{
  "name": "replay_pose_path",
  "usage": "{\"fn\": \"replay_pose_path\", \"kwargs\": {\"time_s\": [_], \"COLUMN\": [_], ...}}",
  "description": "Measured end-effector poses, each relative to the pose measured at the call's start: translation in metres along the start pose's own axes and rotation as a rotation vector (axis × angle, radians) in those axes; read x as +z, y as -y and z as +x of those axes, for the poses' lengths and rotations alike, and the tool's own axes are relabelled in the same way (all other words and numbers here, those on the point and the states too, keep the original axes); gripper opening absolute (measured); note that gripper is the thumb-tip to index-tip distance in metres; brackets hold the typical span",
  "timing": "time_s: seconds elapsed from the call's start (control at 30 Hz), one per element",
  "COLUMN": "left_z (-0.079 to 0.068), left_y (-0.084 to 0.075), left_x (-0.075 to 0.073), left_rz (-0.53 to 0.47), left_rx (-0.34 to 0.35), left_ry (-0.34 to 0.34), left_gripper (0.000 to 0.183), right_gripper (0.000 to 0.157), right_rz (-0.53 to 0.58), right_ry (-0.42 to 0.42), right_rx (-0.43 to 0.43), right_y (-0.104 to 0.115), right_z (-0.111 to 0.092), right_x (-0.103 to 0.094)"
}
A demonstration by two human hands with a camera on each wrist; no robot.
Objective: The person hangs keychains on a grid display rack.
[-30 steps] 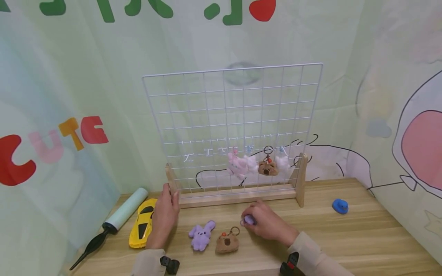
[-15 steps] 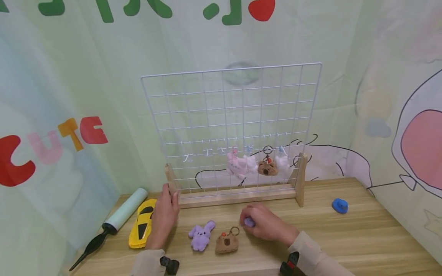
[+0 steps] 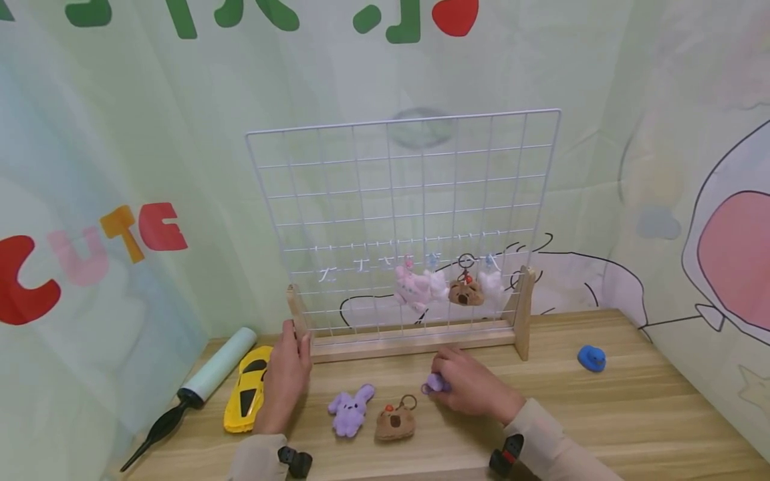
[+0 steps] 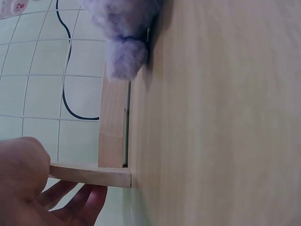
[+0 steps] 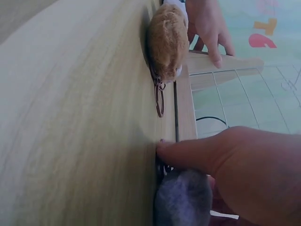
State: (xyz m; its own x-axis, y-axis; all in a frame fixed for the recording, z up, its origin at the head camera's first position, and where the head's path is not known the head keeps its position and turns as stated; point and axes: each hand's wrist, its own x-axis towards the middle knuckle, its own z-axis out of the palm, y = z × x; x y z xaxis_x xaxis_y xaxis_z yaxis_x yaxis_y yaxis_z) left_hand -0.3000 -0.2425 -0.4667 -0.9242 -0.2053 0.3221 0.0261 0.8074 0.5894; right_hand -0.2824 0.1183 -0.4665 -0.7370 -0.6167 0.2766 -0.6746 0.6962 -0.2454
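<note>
Purple plush charm [image 3: 437, 383] was in my right hand [image 3: 470, 383], in front of the wire rack [image 3: 385, 345]. From left: a yellow toy car [image 3: 248, 382] lay beside my left hand [image 3: 287, 375], which clasped the rack's wooden end post [image 4: 94, 175] between thumb and fingers; a purple plush bunny [image 3: 349, 412] and a brown plush [image 3: 395, 425] with a ring [image 3: 409, 401] rested on the tabletop [image 3: 601, 421]; my right thumb and fingers pinched the charm.

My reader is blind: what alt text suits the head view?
A person's right hand holds a purple plush at a wooden table, while the left hand grips the wooden end of a wire rack hung with plush charms. In front lie a purple bunny and a brown plush.
</note>
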Motion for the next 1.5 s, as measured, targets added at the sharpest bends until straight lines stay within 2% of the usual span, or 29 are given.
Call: {"fn": "replay_pose_path", "kwargs": {"time_s": [0.33,0.57,0.77,1.03,1.23,1.5], "left_z": [0.0,0.0,-0.001,-0.001,-0.001,-0.001], "left_y": [0.0,-0.001,-0.001,-0.001,0.0,-0.002], "left_x": [-0.001,-0.001,0.0,-0.001,-0.001,-0.001], "left_rz": [-0.008,-0.003,-0.011,-0.006,-0.001,-0.005], "left_rx": [-0.004,-0.007,-0.012,-0.001,-0.008,-0.005], "left_ry": [0.005,0.006,0.009,0.004,0.01,0.011], "left_gripper": [0.042,0.042,0.044,0.044,0.044,0.043], "right_gripper": [0.023,0.015,0.013,0.006,0.012,0.019], "right_rz": [0.062,0.246,0.394,0.528,0.692,0.898], "right_ry": [-0.038,0.001,-0.03,-0.216,-0.358,-0.57], "right_rx": [-0.008,0.052,0.075,0.102,0.164,0.213], "right_y": [-0.004,0.002,0.008,0.027,0.046,0.07], "right_z": [0.007,0.011,0.016,0.03,0.044,0.065], "right_x": [0.0,-0.024,-0.042,-0.064,-0.079,-0.085]}}
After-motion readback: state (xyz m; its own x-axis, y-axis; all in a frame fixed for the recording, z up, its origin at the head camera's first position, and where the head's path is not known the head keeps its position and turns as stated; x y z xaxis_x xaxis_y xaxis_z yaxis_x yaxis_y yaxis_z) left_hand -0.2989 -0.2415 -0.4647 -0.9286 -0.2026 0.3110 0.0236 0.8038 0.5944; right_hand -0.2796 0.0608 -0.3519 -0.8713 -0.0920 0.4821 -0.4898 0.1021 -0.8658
